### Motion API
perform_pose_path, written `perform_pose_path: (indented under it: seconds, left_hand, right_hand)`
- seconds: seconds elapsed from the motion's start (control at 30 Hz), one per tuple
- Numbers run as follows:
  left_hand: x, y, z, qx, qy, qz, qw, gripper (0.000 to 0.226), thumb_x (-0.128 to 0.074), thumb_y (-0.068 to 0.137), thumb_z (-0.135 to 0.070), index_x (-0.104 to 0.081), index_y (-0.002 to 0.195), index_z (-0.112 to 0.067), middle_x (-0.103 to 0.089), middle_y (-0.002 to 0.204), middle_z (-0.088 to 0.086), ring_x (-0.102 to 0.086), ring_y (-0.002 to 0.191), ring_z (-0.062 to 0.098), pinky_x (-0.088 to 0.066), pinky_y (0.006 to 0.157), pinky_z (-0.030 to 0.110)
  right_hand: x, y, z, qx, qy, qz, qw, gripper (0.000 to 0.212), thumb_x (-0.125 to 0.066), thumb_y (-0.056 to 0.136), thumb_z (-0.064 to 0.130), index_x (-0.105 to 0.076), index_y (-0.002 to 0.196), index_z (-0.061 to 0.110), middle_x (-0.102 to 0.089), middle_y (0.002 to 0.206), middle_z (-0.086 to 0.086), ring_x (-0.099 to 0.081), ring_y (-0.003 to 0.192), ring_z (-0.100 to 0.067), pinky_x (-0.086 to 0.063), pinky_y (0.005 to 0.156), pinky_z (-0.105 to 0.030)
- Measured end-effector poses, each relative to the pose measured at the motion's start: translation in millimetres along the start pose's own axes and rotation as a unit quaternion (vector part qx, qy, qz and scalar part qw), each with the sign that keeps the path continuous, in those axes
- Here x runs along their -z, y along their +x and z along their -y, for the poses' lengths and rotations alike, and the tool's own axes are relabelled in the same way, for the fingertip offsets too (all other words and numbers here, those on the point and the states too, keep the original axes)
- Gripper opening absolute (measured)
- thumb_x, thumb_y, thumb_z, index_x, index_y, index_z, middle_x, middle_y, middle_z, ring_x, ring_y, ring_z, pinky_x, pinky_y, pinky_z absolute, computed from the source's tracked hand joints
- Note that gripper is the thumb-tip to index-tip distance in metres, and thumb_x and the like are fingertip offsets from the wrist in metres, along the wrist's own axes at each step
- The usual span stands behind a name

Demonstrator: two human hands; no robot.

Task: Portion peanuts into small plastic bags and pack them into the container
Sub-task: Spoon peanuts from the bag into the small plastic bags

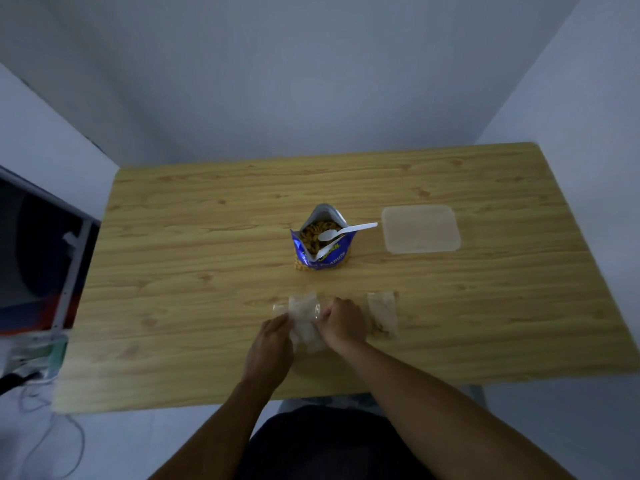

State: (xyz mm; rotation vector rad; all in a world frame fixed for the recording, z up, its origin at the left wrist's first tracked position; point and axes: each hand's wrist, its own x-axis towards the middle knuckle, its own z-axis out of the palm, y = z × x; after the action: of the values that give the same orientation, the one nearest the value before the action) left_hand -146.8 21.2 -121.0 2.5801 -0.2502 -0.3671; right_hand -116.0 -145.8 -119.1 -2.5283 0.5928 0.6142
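An open blue peanut bag [320, 252] stands at the middle of the wooden table [194, 237], with peanuts showing inside. A white plastic spoon [346, 231] lies across its mouth, handle pointing right. To its right sits a clear rectangular container [420, 229] with its lid on. Near the front edge, my left hand [272, 344] and my right hand [343, 323] both grip a small clear plastic bag [304, 318] between them. Another stack of small clear bags [383, 311] lies just right of my right hand.
A dark shelf unit with a metal frame [45, 258] stands left of the table, with cables on the floor below it. Grey walls close in behind and to the right of the table.
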Motion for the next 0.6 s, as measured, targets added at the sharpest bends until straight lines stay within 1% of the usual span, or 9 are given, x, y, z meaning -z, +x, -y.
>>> perform_pose_path:
  seconds: [0.07,0.17,0.27,0.3,0.37,0.43,0.5,0.53,0.6]
  left_hand:
    - [2,3,0,-0.016,0.029,0.012,0.999,0.041,-0.057,0.084,0.0,-0.067,0.123,-0.008,-0.062,0.13,0.009,-0.055,0.118,0.027,-0.054,0.094,0.036]
    - [5,5,2,-0.022,0.035,0.02,0.999,0.04,-0.054,0.085,-0.004,-0.068,0.122,-0.012,-0.06,0.129,0.005,-0.054,0.115,0.023,-0.055,0.089,0.038]
    - [7,9,1,-0.02,0.025,0.02,0.999,0.041,-0.052,0.083,-0.005,-0.07,0.118,-0.016,-0.062,0.121,0.003,-0.055,0.107,0.022,-0.056,0.084,0.037]
    - [8,11,0,-0.016,0.028,0.026,0.999,0.038,-0.051,0.083,-0.008,-0.071,0.113,-0.018,-0.063,0.116,0.002,-0.056,0.104,0.022,-0.055,0.082,0.036]
    - [15,20,-4,-0.001,0.025,0.026,0.999,0.027,-0.052,0.084,-0.014,-0.074,0.099,-0.019,-0.066,0.105,0.004,-0.061,0.097,0.024,-0.055,0.077,0.035]
    - [25,31,-11,0.021,-0.012,-0.002,1.0,0.021,-0.055,0.088,-0.02,-0.075,0.092,-0.018,-0.068,0.097,0.005,-0.065,0.091,0.025,-0.055,0.074,0.035]
    - [38,43,-24,0.053,-0.078,-0.049,0.994,0.021,-0.061,0.091,-0.029,-0.076,0.099,-0.016,-0.07,0.097,0.004,-0.066,0.089,0.021,-0.055,0.078,0.033]
    - [45,49,-33,0.074,-0.12,-0.049,0.989,0.026,-0.063,0.091,-0.037,-0.075,0.103,-0.017,-0.071,0.097,0.001,-0.066,0.088,0.017,-0.054,0.081,0.031]
    - [59,60,-51,0.104,-0.222,0.001,0.97,0.034,-0.062,0.09,-0.052,-0.074,0.103,-0.023,-0.072,0.093,-0.004,-0.066,0.086,0.009,-0.052,0.081,0.029]
  right_hand:
    - [1,2,0,-0.012,0.024,0.002,1.0,0.02,-0.064,0.086,0.04,-0.075,0.094,0.025,-0.074,0.101,0.002,-0.069,0.098,-0.023,-0.056,0.085,-0.034]
    - [7,3,-3,-0.044,0.112,0.028,0.992,0.011,-0.067,0.082,0.034,-0.07,0.078,0.025,-0.075,0.091,0.005,-0.07,0.091,-0.019,-0.057,0.078,-0.03]
    - [21,4,-8,-0.07,0.225,0.068,0.97,0.008,-0.073,0.078,0.026,-0.071,0.081,0.018,-0.073,0.084,0.005,-0.068,0.08,-0.014,-0.05,0.062,-0.021]
    - [28,4,-9,-0.077,0.267,0.078,0.958,0.008,-0.076,0.076,0.023,-0.071,0.08,0.018,-0.072,0.08,0.006,-0.067,0.075,-0.012,-0.047,0.058,-0.02]
    - [41,2,-14,-0.078,0.339,0.083,0.934,0.01,-0.08,0.073,0.017,-0.07,0.076,0.019,-0.07,0.072,0.007,-0.063,0.068,-0.01,-0.045,0.055,-0.018]
    - [55,0,-18,-0.064,0.398,0.086,0.911,0.014,-0.081,0.075,0.01,-0.07,0.077,0.019,-0.069,0.067,0.005,-0.058,0.06,-0.008,-0.044,0.052,-0.017]
    - [68,-1,-23,-0.049,0.453,0.092,0.885,0.018,-0.081,0.08,0.004,-0.069,0.079,0.017,-0.069,0.068,0.004,-0.055,0.057,-0.007,-0.042,0.048,-0.016]
    - [74,-1,-24,-0.042,0.475,0.095,0.874,0.018,-0.081,0.08,0.003,-0.068,0.08,0.016,-0.071,0.07,0.004,-0.055,0.059,-0.008,-0.042,0.048,-0.017]
    - [86,-2,-24,-0.026,0.5,0.101,0.86,0.019,-0.085,0.078,0.006,-0.068,0.083,0.015,-0.072,0.074,0.002,-0.058,0.062,-0.009,-0.042,0.052,-0.022]
